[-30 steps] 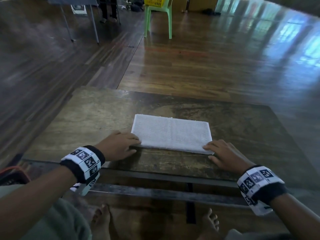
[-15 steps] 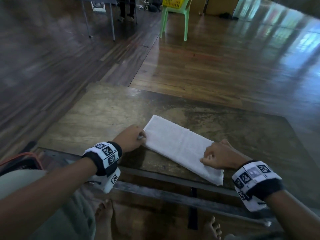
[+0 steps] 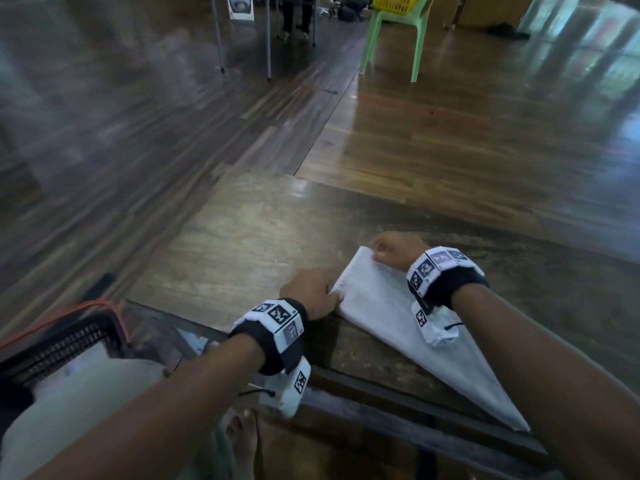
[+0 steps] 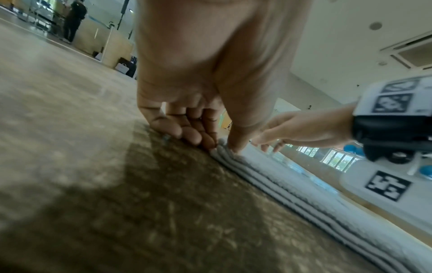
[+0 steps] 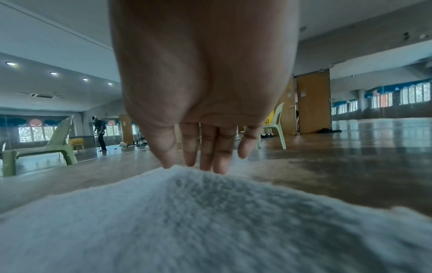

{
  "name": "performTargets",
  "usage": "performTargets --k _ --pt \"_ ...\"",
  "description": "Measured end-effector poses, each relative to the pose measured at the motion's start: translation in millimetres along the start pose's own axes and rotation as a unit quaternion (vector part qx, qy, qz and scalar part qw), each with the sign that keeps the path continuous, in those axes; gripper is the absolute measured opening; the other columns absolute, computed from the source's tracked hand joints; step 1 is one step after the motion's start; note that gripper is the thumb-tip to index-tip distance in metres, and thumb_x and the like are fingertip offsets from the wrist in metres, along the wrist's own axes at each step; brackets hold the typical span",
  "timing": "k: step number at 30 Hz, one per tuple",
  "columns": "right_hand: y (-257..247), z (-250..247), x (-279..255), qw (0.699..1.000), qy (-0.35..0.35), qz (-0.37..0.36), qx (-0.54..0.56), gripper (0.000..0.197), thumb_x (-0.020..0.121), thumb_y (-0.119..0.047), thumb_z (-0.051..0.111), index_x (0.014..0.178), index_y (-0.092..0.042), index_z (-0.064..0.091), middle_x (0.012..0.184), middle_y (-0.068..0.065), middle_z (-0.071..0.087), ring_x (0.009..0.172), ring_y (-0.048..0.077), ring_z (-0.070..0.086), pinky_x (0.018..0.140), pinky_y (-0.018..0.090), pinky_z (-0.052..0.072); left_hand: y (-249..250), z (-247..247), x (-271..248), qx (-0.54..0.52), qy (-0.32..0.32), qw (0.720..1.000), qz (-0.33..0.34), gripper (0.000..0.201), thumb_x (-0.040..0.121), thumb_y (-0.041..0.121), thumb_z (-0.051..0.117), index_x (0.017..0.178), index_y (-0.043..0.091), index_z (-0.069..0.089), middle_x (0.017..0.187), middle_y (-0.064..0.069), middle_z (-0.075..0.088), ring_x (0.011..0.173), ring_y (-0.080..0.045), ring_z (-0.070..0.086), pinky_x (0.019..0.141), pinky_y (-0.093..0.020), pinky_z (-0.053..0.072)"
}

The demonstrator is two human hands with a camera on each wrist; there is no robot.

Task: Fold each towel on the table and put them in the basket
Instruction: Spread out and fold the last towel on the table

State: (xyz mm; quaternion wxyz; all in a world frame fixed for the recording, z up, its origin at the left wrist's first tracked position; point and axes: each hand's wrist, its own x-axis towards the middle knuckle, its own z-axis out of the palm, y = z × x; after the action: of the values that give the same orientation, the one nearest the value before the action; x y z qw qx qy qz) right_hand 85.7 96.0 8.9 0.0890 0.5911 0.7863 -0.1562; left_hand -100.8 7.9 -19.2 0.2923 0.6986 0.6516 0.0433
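Note:
A white towel point(image 3: 398, 323), folded into a long strip, lies slantwise on the wooden table point(image 3: 242, 244), one end pointing away from me and the other at the near edge. My left hand point(image 3: 329, 294) pinches the left corner of the far end; in the left wrist view the thumb and fingers of this left hand point(image 4: 222, 146) close on the layered towel point(image 4: 304, 194) edge. My right hand point(image 3: 375, 254) holds the right corner of that far end. Seen from the right wrist, the right hand point(image 5: 187, 164) has its thumb on top of the towel point(image 5: 210, 221) and its fingers behind the edge.
A black mesh basket with an orange rim point(image 3: 69, 337) stands on the floor at my lower left, beside the table. A green chair point(image 3: 394, 39) carrying a yellow basket point(image 3: 394, 1) is far off on the wooden floor. My bare feet point(image 3: 242, 434) are under the table.
The towel has swung from lying crosswise to pointing away from me. My right hand went from its near right corner to the far end; my left hand stayed on its corner.

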Motion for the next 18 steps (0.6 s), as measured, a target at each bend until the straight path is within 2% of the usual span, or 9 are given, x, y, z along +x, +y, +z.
performTargets --k 4,6,8,10,11,12,14,16,18 --pt "-14.9 -2.5 19.9 1.000 -0.027 -0.001 -0.002 0.036 0.091 -0.028 0.053 0.125 -0.016 0.057 0.131 0.003 0.057 0.120 0.024 0.052 0.100 0.037 0.037 3.7 -0.5 4.4 -0.004 -0.020 1.000 0.006 0.030 0.093 0.039 0.047 0.098 0.011 0.056 0.101 -0.009 0.059 0.096 -0.029 0.056 0.073 -0.032 0.039" --pt "-17.5 -4.6 23.9 1.000 -0.030 0.003 -0.005 0.031 0.089 -0.027 0.056 0.117 -0.016 0.063 0.123 0.002 0.061 0.115 0.024 0.054 0.097 0.036 0.037 5.3 -2.3 5.3 -0.022 -0.028 0.999 0.010 0.026 0.093 0.037 0.046 0.097 0.013 0.054 0.103 -0.009 0.059 0.099 -0.029 0.055 0.074 -0.032 0.039" --pt "-16.5 -7.8 25.5 0.999 -0.029 -0.004 0.018 0.019 0.087 -0.026 0.059 0.103 -0.018 0.068 0.111 0.001 0.064 0.110 0.024 0.057 0.094 0.034 0.038 6.6 -7.4 4.9 -0.047 -0.040 0.998 0.017 0.022 0.094 0.035 0.047 0.090 0.014 0.050 0.102 -0.009 0.059 0.094 -0.027 0.055 0.073 -0.030 0.039" --pt "-12.7 -13.3 23.4 0.998 -0.006 0.002 0.060 0.005 0.085 -0.025 0.061 0.090 -0.024 0.063 0.101 -0.004 0.061 0.108 0.023 0.057 0.099 0.043 0.039 6.8 -15.5 3.3 -0.067 -0.036 0.997 0.022 0.024 0.094 0.031 0.048 0.093 0.008 0.054 0.098 -0.011 0.059 0.088 -0.026 0.054 0.072 -0.029 0.038" --pt "-10.5 -18.1 20.0 0.996 0.013 0.005 0.084 0.006 0.085 -0.024 0.061 0.091 -0.023 0.062 0.101 -0.004 0.059 0.109 0.022 0.057 0.100 0.045 0.039 6.5 -20.3 2.5 -0.077 -0.019 0.997 0.023 0.025 0.094 0.031 0.049 0.095 0.006 0.055 0.095 -0.010 0.058 0.085 -0.024 0.053 0.071 -0.030 0.039" --pt "-8.1 -24.0 15.9 0.994 0.033 0.005 0.104 0.011 0.086 -0.022 0.060 0.097 -0.020 0.062 0.104 -0.002 0.059 0.109 0.022 0.056 0.098 0.042 0.040 6.4 -25.5 1.0 -0.087 0.008 0.996 0.025 0.025 0.093 0.031 0.050 0.096 0.007 0.053 0.092 -0.008 0.057 0.082 -0.024 0.053 0.070 -0.032 0.041" --pt "-3.9 -40.4 4.3 0.989 0.070 -0.012 0.130 0.021 0.090 -0.019 0.057 0.108 -0.013 0.063 0.111 0.004 0.061 0.108 0.021 0.056 0.087 0.032 0.042 6.2 -35.0 -3.4 -0.070 0.098 0.992 0.048 0.019 0.092 0.032 0.051 0.093 0.013 0.048 0.089 -0.005 0.058 0.079 -0.024 0.054 0.070 -0.035 0.044" --pt "1.6 -58.4 -12.0 0.982 0.118 -0.043 0.141 0.020 0.091 -0.017 0.057 0.106 -0.009 0.067 0.107 0.008 0.065 0.101 0.022 0.059 0.074 0.027 0.041 8.9 -43.3 -7.5 -0.032 0.216 0.971 0.095 0.015 0.090 0.030 0.053 0.090 0.016 0.047 0.084 -0.002 0.058 0.075 -0.024 0.055 0.066 -0.034 0.044" --pt "11.1 -72.3 -31.2 0.971 0.174 -0.070 0.151 0.017 0.088 -0.015 0.059 0.100 -0.010 0.069 0.100 0.010 0.066 0.092 0.021 0.059 0.071 0.028 0.042 14.4 -50.9 -11.6 -0.029 0.303 0.941 0.147 0.014 0.088 0.029 0.056 0.087 0.017 0.050 0.080 -0.001 0.058 0.071 -0.021 0.053 0.061 -0.031 0.039"
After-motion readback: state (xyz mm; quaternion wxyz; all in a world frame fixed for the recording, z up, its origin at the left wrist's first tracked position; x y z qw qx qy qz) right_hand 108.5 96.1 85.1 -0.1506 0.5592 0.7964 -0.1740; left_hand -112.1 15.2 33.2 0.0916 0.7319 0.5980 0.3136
